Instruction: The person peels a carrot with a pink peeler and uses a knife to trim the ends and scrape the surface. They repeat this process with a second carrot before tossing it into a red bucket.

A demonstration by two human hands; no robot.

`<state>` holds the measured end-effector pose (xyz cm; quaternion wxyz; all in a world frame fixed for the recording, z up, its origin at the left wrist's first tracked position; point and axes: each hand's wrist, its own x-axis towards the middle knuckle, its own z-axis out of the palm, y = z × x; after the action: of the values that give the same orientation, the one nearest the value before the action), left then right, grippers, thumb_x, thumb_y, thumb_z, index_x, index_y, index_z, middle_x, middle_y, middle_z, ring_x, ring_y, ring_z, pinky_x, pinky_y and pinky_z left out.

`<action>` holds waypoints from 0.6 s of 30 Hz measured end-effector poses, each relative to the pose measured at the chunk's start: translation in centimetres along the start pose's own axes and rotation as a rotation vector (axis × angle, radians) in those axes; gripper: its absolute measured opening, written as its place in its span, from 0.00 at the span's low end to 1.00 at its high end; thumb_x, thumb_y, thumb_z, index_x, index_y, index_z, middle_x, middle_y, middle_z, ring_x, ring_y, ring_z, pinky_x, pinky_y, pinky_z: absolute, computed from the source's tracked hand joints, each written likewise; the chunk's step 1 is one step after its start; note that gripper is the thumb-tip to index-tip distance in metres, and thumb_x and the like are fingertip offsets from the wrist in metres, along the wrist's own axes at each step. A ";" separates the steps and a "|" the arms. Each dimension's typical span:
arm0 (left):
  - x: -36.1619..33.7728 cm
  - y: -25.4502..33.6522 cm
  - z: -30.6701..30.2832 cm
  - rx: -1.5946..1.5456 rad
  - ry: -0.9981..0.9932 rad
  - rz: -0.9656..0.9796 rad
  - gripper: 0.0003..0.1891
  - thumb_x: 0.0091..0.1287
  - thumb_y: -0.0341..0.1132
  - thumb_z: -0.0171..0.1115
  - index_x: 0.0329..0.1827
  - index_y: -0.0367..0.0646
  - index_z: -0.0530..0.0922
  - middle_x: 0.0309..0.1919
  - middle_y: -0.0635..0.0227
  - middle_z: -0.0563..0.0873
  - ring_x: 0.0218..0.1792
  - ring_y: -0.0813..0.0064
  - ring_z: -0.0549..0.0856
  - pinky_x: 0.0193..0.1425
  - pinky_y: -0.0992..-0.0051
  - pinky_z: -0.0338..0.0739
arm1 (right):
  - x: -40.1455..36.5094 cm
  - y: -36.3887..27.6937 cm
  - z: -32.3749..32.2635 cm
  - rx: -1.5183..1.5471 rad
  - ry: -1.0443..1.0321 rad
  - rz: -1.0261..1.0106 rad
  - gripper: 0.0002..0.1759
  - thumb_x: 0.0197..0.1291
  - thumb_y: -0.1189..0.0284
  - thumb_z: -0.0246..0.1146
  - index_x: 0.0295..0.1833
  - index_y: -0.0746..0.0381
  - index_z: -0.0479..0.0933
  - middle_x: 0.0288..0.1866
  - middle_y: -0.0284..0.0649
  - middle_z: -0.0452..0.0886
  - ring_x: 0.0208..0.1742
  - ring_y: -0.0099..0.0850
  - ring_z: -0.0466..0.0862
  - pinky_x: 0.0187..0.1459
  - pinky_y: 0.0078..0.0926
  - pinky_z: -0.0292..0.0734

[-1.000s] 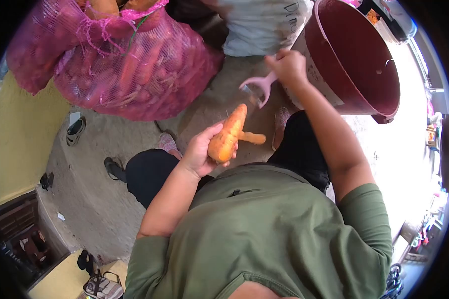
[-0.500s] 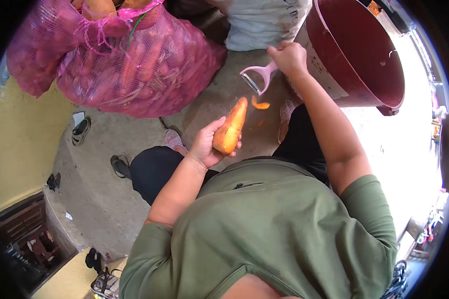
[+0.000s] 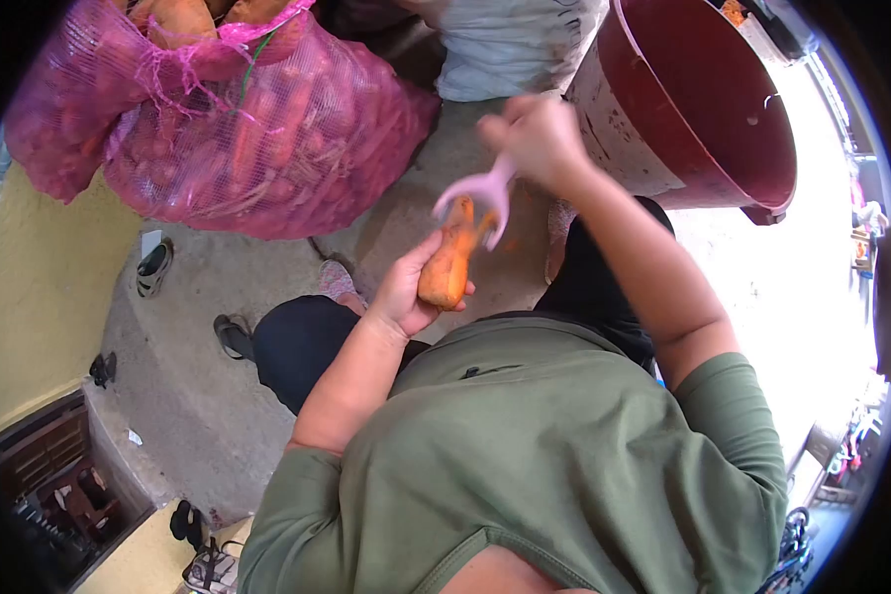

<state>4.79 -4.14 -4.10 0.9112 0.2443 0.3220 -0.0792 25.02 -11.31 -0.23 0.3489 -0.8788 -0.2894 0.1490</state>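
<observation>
"Up at the far left corner of the concrete floor (image 3: pixel 218 416), what's that huge pink thing?"

"Mesh sack (image 3: pixel 277 139), stuffed with what look like carrots, a few big ones showing at the top. Toward the far right corner you've got a dark red tub (image 3: pixel 614 114), and a white sack (image 3: pixel 510 49) near the far edge, between those two."

"ok cool, and the hands?"

"Both busy. Left hand (image 3: pixel 411 282) is wrapped round the thick end of one carrot (image 3: pixel 445 279), thumb on top, fingertips coming round the other side. So that one's up off the floor, in front of the person's waist, thin end pointing at the far edge."

"And the right hand (image 3: pixel 544 139)?"

"Closed round the handle of a pink peeler (image 3: pixel 498 183), just beside the tub. Pretty blurry, but the forked head is over the carrot's thin end. Can't tell if the blade's touching."

"That tiny orange bit?"

"Looks like a strip of peel (image 3: pixel 485 226) by the peeler's head, too smeared to say if it's attached."
</observation>
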 end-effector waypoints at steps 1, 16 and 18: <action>0.1 0.0 0.3 -0.023 -0.027 0.006 0.19 0.62 0.47 0.45 0.48 0.43 0.68 0.33 0.62 0.77 0.28 0.67 0.79 0.21 0.70 0.73 | -2.0 -1.7 0.7 0.020 -0.058 -0.096 0.16 0.39 0.62 0.64 0.22 0.67 0.75 0.17 0.44 0.76 0.22 0.34 0.79 0.28 0.27 0.73; 0.6 -0.4 -0.5 -0.074 -0.112 -0.029 0.19 0.63 0.47 0.44 0.50 0.43 0.67 0.34 0.61 0.76 0.32 0.67 0.78 0.24 0.68 0.74 | -3.7 -1.8 2.4 0.027 -0.069 -0.261 0.16 0.40 0.63 0.63 0.21 0.68 0.74 0.17 0.47 0.75 0.21 0.35 0.78 0.28 0.29 0.73; 0.4 -0.6 -1.2 -0.070 -0.152 -0.071 0.19 0.63 0.47 0.44 0.50 0.44 0.67 0.35 0.62 0.76 0.32 0.66 0.78 0.24 0.68 0.74 | -0.9 0.0 2.0 0.014 -0.032 -0.057 0.16 0.40 0.62 0.62 0.22 0.67 0.75 0.17 0.46 0.76 0.20 0.34 0.78 0.28 0.28 0.74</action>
<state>4.25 -4.06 -5.46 0.9376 0.1940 0.2631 -0.1186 23.39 -10.76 -1.62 0.3542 -0.8653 -0.3188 0.1552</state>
